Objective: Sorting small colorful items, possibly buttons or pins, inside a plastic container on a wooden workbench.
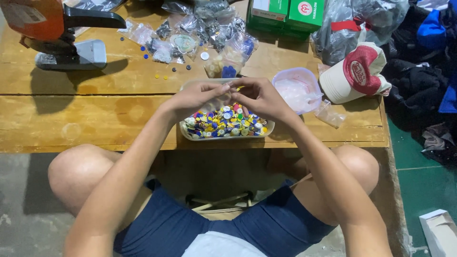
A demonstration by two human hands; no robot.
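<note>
Buttons (226,121) — a colourful heap — fill a pale tray (269,127) at the near edge of the wooden table (95,119). Above it the left hand (197,95) and right hand (259,95) meet fingertip to fingertip, pinching something too tiny to make out. Further right there's a pink tub (297,88), then a red-and-white cap (357,71) — bags behind are cropped.

What the fingers (232,88) pinch above the button tray (190,134) is too small to tell.
</note>
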